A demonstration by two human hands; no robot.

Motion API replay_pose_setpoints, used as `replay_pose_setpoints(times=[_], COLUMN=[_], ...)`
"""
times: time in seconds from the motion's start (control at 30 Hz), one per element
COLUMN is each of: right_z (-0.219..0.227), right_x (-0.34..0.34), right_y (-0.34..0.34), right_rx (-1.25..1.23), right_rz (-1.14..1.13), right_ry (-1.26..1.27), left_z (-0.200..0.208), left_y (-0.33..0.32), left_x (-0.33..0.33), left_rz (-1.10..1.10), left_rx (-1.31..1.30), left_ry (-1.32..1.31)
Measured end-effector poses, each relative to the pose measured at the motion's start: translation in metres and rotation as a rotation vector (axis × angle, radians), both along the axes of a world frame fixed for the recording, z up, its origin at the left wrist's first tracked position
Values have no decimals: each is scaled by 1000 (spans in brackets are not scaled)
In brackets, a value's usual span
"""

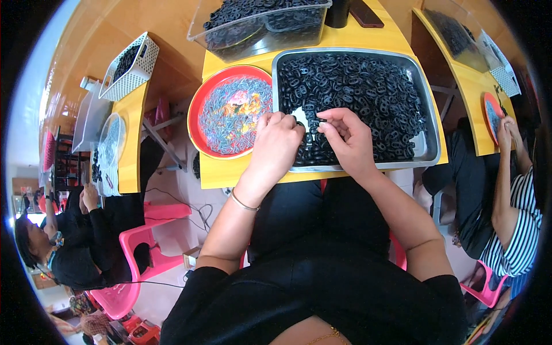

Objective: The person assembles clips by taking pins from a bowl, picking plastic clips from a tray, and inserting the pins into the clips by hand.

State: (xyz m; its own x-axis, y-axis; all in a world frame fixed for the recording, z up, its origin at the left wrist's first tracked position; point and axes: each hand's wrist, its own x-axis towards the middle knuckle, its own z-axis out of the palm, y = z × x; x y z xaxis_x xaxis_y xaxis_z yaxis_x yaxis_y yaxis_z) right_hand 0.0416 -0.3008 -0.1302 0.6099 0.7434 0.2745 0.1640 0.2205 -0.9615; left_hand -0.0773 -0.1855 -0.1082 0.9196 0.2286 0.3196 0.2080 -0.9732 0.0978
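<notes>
Both hands work at the near edge of the metal tray of black plastic rings: left hand curled, contents hidden; right hand pinching one ring. Best kept low, taking single pieces beside the red bowl.

The tray is dull grey metal with a soft sheen. The rings in it look like matt black rubber or plastic. The plate is glossy red plastic, the counter smooth yellow laminate, and the bin clear plastic.
</notes>
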Motion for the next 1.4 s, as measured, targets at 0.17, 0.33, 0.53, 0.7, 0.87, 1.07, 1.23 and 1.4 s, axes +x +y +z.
replay_pose_setpoints(times=[0.17,0.33,0.53,0.7,0.87,1.07,1.23,1.4], right_z=[2,-1,1,0,-1,2,7,10], right_x=[0,2,1,0,-1,0,0,-3], right_y=[0,-1,-1,0,-1,-1,-2,-5], right_rx=[30,30,10,19,44,37,-6,-36], right_rz=[15,9,29,32,31,20,22,93], right_ry=[-15,-45,-26,-36,11,38,33,51], left_z=[4,8,5,9,11,-3,-13,-12], left_y=[0,3,13,12,17,10,9,8], left_x=[11,11,5,12,15,2,-8,-13], left_rz=[5,1,-133,-102,-150,-7,-140,-151], left_rx=[21,-53,-68,-95,-214,-1292,-1817,-1920], left_ry=[81,165,103,251,128,-233,-557,-622])
